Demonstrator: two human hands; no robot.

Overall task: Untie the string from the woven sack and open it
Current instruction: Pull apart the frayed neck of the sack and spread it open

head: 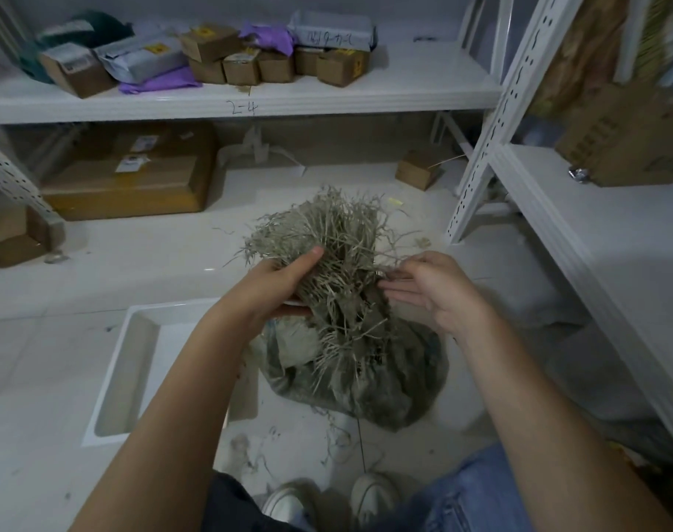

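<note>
A grey woven sack [388,382] stands on the floor in front of me, its neck gathered into a frayed tuft of loose strands [327,232] that fans upward. My left hand [277,282] grips the bunched neck from the left, thumb lying across the strands. To the right of the neck my right hand [431,289] is held with straight fingers, their tips touching the frayed strands. I cannot pick out the string among the fibres.
White metal shelving [250,97] at the back holds small cardboard boxes [273,63] and mailer bags; a second shelf [580,224] runs along the right. A white tray [127,370] lies on the floor at left. Large flat boxes [135,178] sit under the rear shelf. My shoes [327,501] are below the sack.
</note>
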